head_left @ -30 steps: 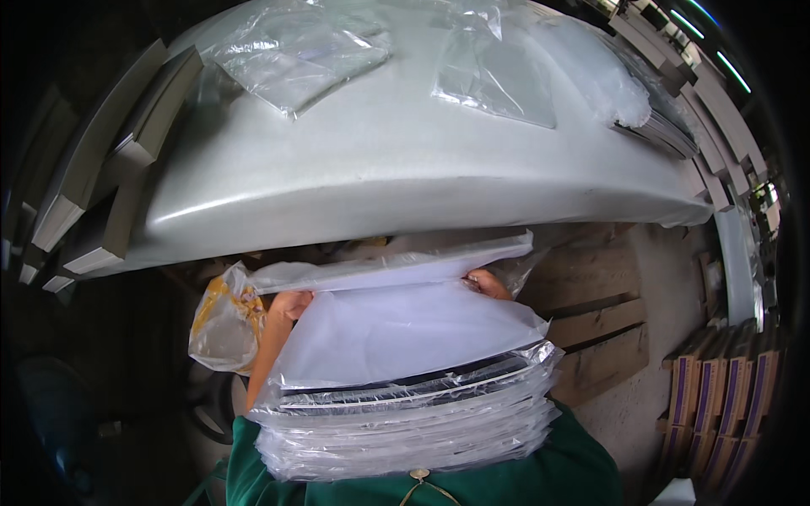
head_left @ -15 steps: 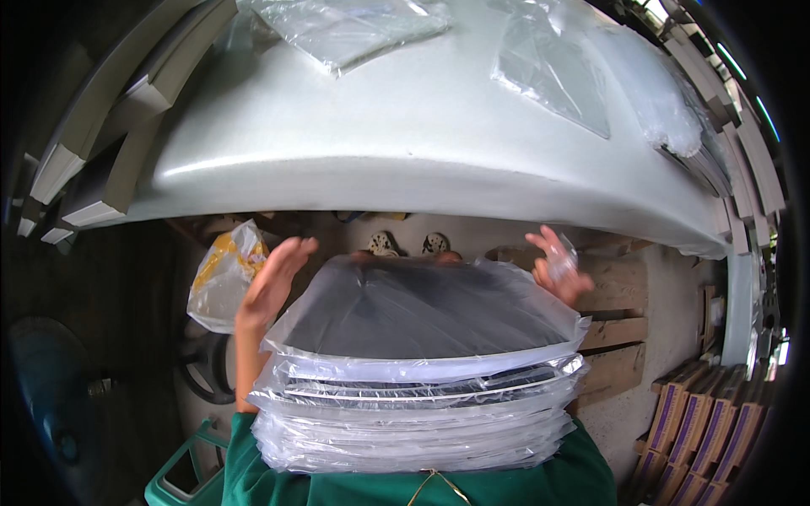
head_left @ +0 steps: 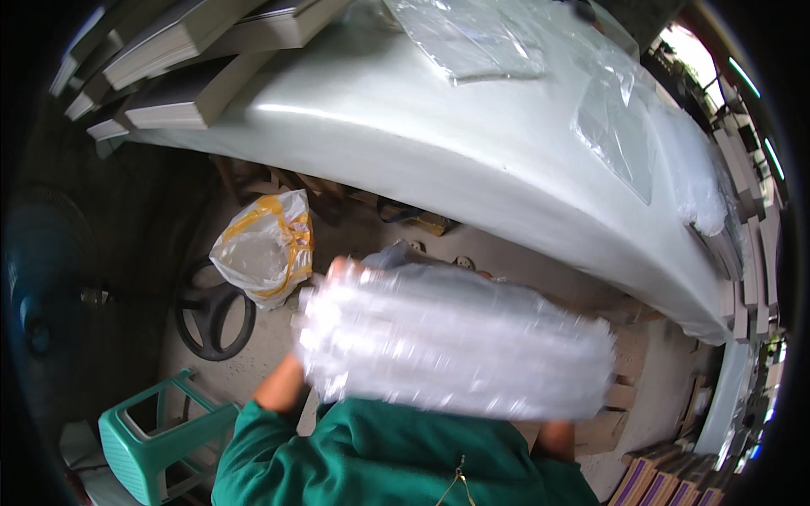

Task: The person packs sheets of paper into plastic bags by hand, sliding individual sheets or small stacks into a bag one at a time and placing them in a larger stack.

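Note:
A thick stack of flat things in clear plastic sleeves [head_left: 460,346] is in front of my chest, slightly tilted and smeared by motion. My left hand [head_left: 344,269] is on its far left corner, with blurred fingers showing at the edge and the rest hidden behind the plastic. My right forearm [head_left: 554,439] runs up behind the stack's right end. The right hand itself is hidden by the stack, so its fingers do not show.
A long table with a pale cover [head_left: 380,160] curves across the far side, with clear plastic bags [head_left: 481,42] and thick paper blocks [head_left: 186,105] on it. At left are a white-and-yellow plastic bag [head_left: 266,244], a black wheel [head_left: 215,312] and a green stool [head_left: 135,438]. Cartons [head_left: 650,481] stand lower right.
My hands were apart at the stack's sides, fingers spread. Now the left hand is on the stack and the right is behind it. The stack has tilted, and the view has turned left.

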Motion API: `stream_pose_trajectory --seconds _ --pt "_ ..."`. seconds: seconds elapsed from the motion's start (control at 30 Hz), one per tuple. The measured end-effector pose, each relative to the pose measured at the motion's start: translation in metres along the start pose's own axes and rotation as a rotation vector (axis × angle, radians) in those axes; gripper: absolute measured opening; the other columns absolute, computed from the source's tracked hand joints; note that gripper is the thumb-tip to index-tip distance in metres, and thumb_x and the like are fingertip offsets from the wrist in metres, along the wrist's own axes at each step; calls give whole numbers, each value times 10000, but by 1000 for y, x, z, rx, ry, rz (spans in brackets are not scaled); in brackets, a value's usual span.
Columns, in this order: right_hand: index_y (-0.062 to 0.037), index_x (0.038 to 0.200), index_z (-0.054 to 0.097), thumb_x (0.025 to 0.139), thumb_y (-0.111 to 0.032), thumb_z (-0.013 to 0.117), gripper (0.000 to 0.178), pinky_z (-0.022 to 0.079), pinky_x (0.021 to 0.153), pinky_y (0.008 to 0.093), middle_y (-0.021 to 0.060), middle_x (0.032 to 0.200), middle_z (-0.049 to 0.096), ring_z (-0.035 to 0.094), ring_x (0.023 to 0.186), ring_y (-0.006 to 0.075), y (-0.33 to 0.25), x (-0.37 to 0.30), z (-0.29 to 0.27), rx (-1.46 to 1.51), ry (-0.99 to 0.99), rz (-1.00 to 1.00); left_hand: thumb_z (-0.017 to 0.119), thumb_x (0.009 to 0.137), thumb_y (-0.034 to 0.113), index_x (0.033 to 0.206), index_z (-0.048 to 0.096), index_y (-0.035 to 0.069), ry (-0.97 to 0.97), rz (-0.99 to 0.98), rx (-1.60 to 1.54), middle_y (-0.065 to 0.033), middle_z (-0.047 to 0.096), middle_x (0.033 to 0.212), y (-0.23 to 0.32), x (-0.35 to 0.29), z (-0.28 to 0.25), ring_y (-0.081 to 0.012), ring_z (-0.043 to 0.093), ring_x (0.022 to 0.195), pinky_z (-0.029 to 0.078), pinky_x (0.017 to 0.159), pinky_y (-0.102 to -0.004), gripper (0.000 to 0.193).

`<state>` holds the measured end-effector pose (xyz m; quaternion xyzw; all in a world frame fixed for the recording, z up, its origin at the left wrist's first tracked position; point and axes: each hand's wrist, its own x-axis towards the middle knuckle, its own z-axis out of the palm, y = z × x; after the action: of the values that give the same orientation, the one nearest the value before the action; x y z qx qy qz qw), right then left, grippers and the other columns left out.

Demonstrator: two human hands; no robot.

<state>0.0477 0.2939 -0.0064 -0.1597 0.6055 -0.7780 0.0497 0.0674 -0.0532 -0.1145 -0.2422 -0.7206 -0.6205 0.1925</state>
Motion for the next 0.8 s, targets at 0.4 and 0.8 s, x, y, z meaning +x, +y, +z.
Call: stream_pose_trajectory --seconds 0.4,0.8 --pt "78 1183 395 842 -518 330 690 337 903 341 195 1185 446 455 1051 262 -39 35 51 -496 114 -383 630 714 430 1290 258 18 211 -223 -499 -136 383 1173 133 91 -25 -222 404 1086 322 912 -314 800" --pt "44 1137 461 842 -410 403 545 320 927 376 178 1157 469 428 1083 287 14 88 48 -586 107 -389 652 736 403 1310 101 14 122 -12 -594 -86 415 1107 99 65 -36 -165 404 1044 331 894 -298 886"
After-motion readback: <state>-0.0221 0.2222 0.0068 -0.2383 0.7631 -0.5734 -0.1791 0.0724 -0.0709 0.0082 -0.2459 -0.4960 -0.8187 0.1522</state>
